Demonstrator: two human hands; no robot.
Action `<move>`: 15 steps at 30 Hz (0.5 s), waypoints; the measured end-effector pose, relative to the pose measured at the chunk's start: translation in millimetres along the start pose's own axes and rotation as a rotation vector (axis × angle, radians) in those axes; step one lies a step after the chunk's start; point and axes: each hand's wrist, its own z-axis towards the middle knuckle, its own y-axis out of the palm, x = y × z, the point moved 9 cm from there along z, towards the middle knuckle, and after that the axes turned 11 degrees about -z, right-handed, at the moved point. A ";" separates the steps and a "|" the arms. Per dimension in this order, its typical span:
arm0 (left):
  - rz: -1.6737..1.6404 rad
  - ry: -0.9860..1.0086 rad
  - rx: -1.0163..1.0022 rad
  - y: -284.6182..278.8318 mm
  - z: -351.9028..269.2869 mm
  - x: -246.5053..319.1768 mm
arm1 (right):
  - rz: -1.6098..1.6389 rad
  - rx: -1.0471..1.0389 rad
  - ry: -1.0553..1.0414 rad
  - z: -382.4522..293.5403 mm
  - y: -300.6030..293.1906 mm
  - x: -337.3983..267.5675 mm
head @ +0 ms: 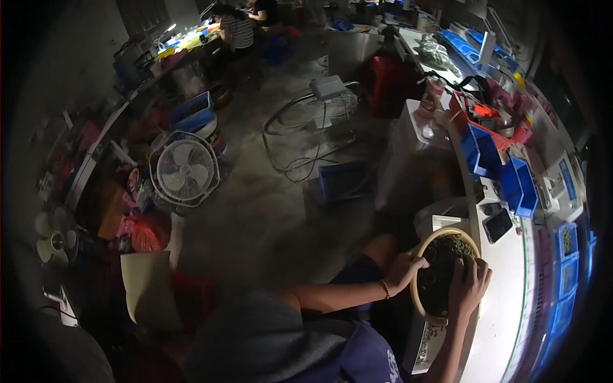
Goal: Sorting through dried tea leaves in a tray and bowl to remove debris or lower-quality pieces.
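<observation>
A round yellowish basin (417,297) is tilted at the edge of the white workbench (495,306). Many small dark greenish pieces (438,282) fill it; their exact kind is too dim to tell. My left hand (404,274), with a beaded bracelet at the wrist, grips the near-left rim, thumb over the inside. On the opposite rim lies my right hand (467,287), some fingers inside the basin and others along its outer side. Below the basin, a white open drawer or tray (417,352) contains more small pieces. The basin hides part of it.
A black phone (498,225) and blue bins (519,186) occupy the bench. Beyond stands a red tray of tools (498,136). Floor items include a round fan (186,167), a larger fan (318,110) and a blue crate (345,183). Two people (237,31) are at a far lit table.
</observation>
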 end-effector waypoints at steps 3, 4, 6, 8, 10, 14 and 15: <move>0.014 -0.056 -0.026 0.6 0.7 1.4 | -0.041 -0.020 -0.013 -1.0 4.1 1.3; -0.027 -0.043 -0.043 3.9 -0.6 7.0 | -0.044 -0.021 -0.007 -1.5 4.3 1.9; -0.065 -0.035 -0.067 7.8 -0.8 10.6 | 0.060 -0.212 0.031 -5.4 21.1 4.1; -0.076 0.035 -0.056 7.0 0.5 17.0 | 0.041 -0.177 0.018 -7.0 11.1 5.7; -0.080 0.009 -0.062 4.0 1.8 10.7 | 0.095 -0.152 0.030 -12.8 -11.1 7.4; -0.074 -0.010 -0.083 9.0 -0.5 14.5 | 0.436 0.179 0.030 -76.6 -63.2 37.2; -0.077 -0.009 -0.077 6.1 -0.3 15.6 | 0.382 0.131 0.069 -107.5 -52.7 51.1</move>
